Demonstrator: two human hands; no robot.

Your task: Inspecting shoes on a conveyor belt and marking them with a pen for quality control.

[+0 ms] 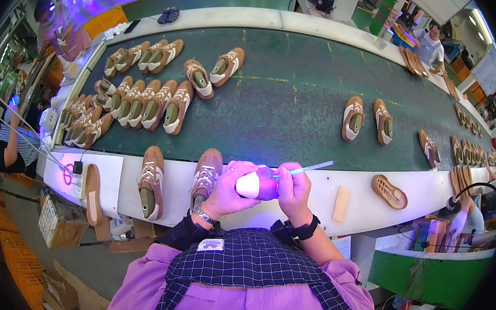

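Note:
In front of my chest, my left hand (225, 193) is closed round a rounded piece (248, 185) with a white end and a darker body lit purple. Its kind is unclear. My right hand (295, 192) pinches a thin pale-blue stick (315, 167), whose far end points up and right. The stick's other end meets the piece's right side, partly hidden by my fingers. Just beyond my left wrist, a brown laced shoe (206, 172) stands on the white ledge, its near end covered. Another brown shoe (152, 179) with white stripes stands to its left.
Several brown shoes (149, 105) are grouped on the left of the green belt (275, 105), with more at right. On the white ledge (243, 213) lie a cream block (341, 204) and a tan sole (389, 191). Another sole (93, 194) lies left. Other people work at both sides.

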